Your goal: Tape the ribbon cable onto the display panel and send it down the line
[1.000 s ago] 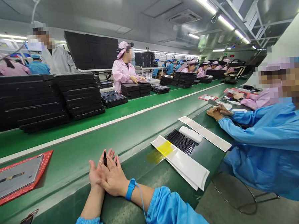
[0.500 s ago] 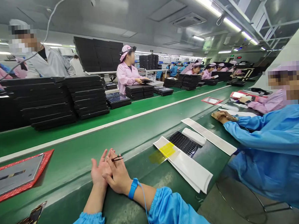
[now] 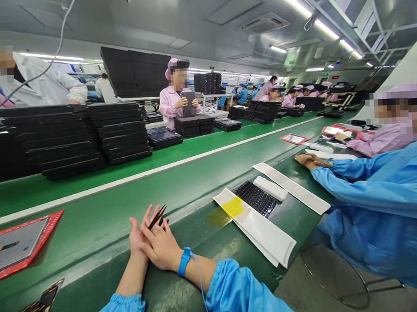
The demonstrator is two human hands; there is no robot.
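Note:
My left hand (image 3: 137, 240) lies palm up on the green bench, its fingers stretched out and partly covered by the other hand. Across it rests my right hand (image 3: 163, 249), with a blue wrist strap (image 3: 184, 261) and its cord. Black tweezers (image 3: 157, 218) sit between the fingers of my right hand, tips pointing up and right. To the left is a grey flat panel (image 3: 20, 240) on a red bubble-wrap sheet (image 3: 53, 224). Dark-and-gold strips (image 3: 38, 309) lie at the lower left.
Right of my hands are white sheets (image 3: 265, 234) with yellow film (image 3: 232, 207), a black gridded tray (image 3: 254, 198) and a white case (image 3: 270, 189). A co-worker in blue sleeves (image 3: 356, 178) sits at the right. Black tray stacks (image 3: 119, 132) stand beyond the belt.
The tweezers have swung from nearly level to pointing upward. The red sheet and panel sit further left. Opposite, the person in pink now holds a dark panel upright; the white-coated person has shifted left.

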